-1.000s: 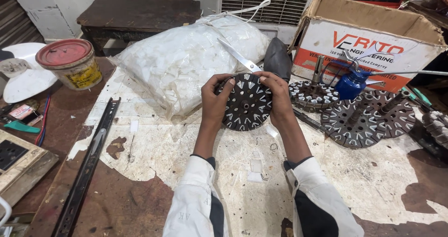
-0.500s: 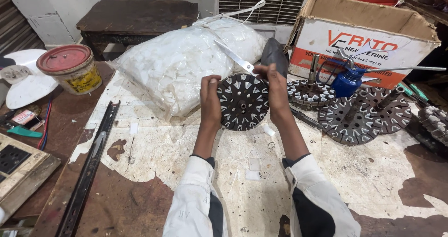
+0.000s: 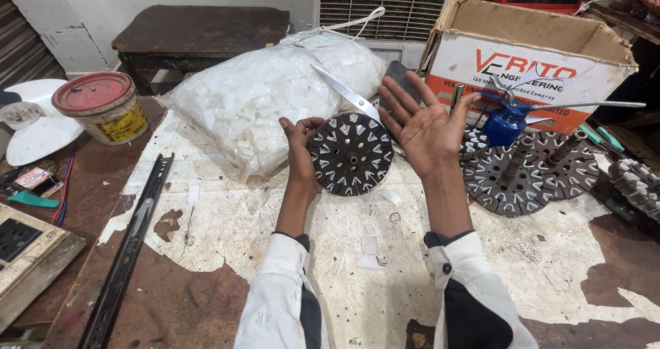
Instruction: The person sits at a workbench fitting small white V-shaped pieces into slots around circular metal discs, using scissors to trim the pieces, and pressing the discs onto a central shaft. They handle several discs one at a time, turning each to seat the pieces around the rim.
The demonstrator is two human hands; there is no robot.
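My left hand [image 3: 300, 149] grips the left rim of a dark round slotted disc [image 3: 352, 154] with white inserts in its slots, holding it upright over the worn white table [image 3: 289, 253]. Just right of the disc, my right hand [image 3: 425, 125] is lifted with its palm up and fingers spread, holding nothing. A pair of scissors [image 3: 347, 93] lies behind the disc, resting against a large clear bag of white pieces [image 3: 268, 94].
More slotted discs on shafts [image 3: 522, 173] and a blue oil can [image 3: 505, 122] sit right, before an open cardboard box [image 3: 536, 53]. A red-lidded tub [image 3: 103, 105] stands far left, a metal rail [image 3: 130, 246] lies along the table's left, and a dark bench [image 3: 199, 33] is behind.
My right hand has let go of the disc's right rim and opened, palm up. The left hand alone now holds the disc.
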